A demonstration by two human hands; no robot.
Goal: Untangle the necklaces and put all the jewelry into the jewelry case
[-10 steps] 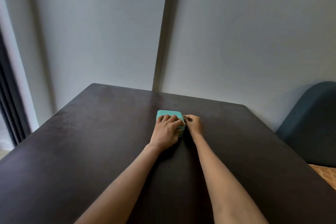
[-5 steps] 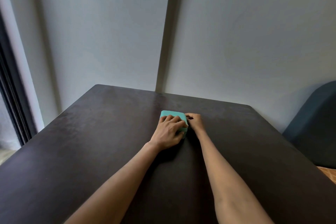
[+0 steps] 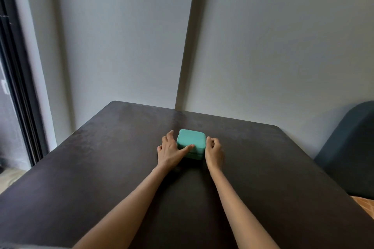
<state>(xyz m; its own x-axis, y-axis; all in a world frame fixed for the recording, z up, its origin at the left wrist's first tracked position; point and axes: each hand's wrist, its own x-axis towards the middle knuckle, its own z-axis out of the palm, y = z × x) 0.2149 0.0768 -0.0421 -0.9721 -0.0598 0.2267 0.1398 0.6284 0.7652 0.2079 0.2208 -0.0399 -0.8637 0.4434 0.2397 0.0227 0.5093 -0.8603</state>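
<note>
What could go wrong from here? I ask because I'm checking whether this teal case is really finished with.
1. The jewelry case looks shut, with no necklace in view on the table; whether all the jewelry is inside cannot be checked.
2. The left hand only rests its thumb on the lid and the right hand curls loosely beside it, so a nudge might slide the case on the smooth top.

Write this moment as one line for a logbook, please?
case: teal jewelry case closed on dark table | left hand: thumb on lid | right hand: curled beside case | jewelry: none visible
</note>
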